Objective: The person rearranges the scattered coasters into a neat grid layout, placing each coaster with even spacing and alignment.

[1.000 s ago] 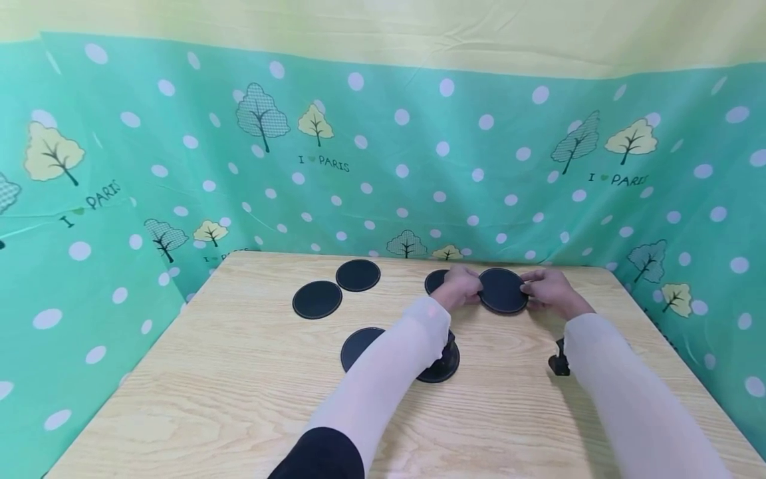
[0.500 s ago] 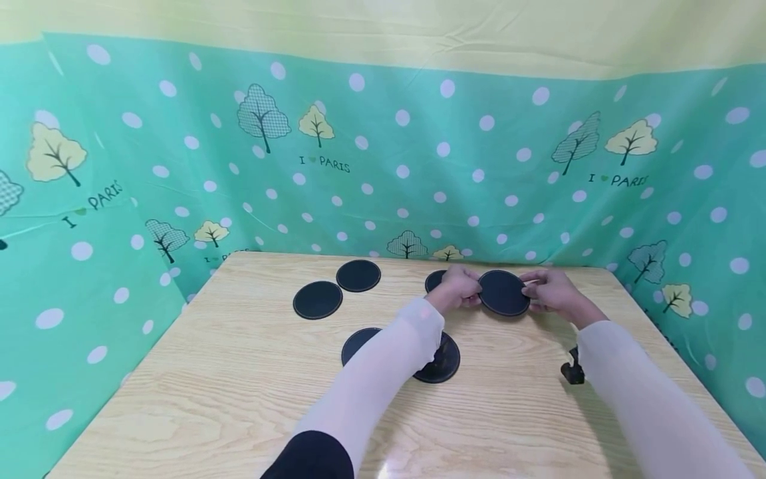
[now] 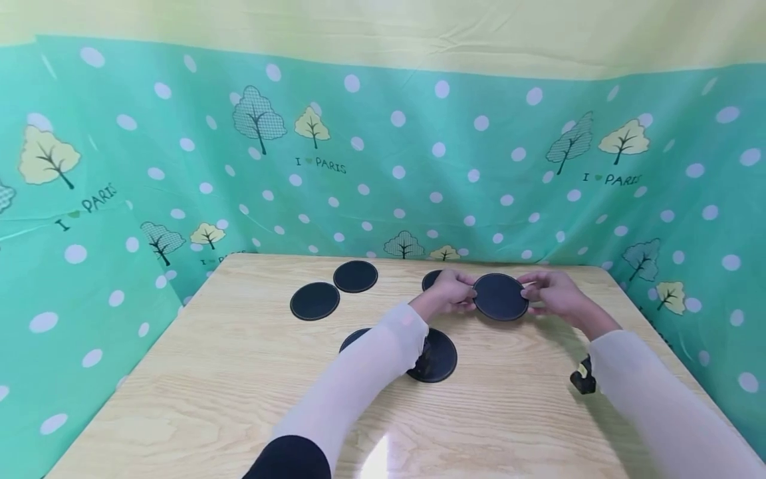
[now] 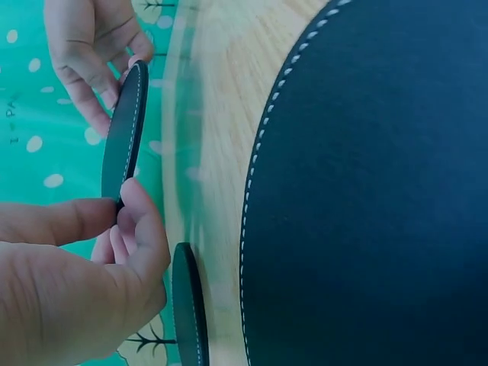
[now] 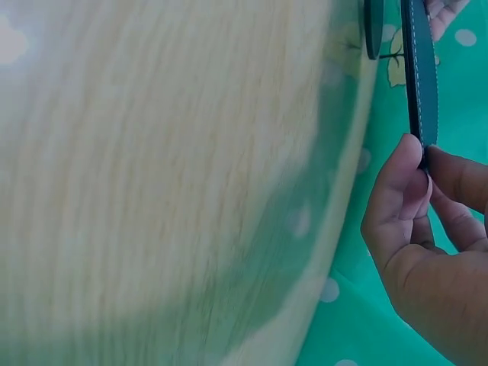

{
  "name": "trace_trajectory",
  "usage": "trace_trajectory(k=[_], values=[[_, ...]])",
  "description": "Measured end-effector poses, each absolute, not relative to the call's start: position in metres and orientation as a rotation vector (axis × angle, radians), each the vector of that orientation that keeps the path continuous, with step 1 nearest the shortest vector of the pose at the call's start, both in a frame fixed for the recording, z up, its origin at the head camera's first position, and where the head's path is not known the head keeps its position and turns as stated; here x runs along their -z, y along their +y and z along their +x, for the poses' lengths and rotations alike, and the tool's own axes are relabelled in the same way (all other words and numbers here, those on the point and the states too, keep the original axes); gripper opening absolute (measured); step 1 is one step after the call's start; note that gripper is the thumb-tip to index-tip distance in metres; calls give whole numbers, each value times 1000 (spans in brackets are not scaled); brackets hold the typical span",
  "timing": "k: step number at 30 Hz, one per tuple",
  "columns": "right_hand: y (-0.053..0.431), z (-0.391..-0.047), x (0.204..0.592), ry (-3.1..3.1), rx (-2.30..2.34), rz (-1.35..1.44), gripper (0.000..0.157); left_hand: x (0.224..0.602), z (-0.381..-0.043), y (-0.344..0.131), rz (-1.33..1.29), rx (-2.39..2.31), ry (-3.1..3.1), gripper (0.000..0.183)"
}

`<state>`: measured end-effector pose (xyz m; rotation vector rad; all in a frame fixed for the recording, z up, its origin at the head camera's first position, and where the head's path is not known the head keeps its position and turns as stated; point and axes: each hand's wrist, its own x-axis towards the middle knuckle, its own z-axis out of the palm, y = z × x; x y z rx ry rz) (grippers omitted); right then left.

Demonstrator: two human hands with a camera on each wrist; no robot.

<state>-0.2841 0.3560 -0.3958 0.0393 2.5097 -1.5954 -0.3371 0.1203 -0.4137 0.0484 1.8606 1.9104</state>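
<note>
A round black coaster [image 3: 500, 297] with pale edge stitching is held between my two hands near the back right of the table. My left hand [image 3: 450, 293] pinches its left edge between thumb and fingers, and my right hand [image 3: 553, 296] pinches the right edge. Both wrist views show this coaster nearly edge-on and lifted off the wood. Just left of my left hand lies another coaster [image 3: 429, 279], partly covered by that hand. Below my left wrist rests one more coaster [image 3: 441, 356]. Its large stitched face [image 4: 366, 191] fills the right of the left wrist view.
Two coasters lie at the back left, a nearer one [image 3: 314, 301] and a farther one [image 3: 356, 276]. My left sleeve mostly hides another coaster [image 3: 352, 337]. A polka-dot curtain [image 3: 359, 199] hangs behind the wooden table [image 3: 197, 372]. A small black device [image 3: 583, 378] sits at my right wrist.
The held coaster has come slightly nearer to me, with both hands still pinching it. My right forearm has swung outward to the right, and my left forearm has shifted left.
</note>
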Motion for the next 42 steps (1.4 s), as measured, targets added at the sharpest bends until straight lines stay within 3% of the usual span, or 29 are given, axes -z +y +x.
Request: trace_trajectory(k=[21,42], values=[[347,-251,385,2492,1550,-72,44,406,-304,96,171,-1809,1850,27],[322,-215,403,2420,1592,-75,40,417,-278,73,292,-1587,1997,31]])
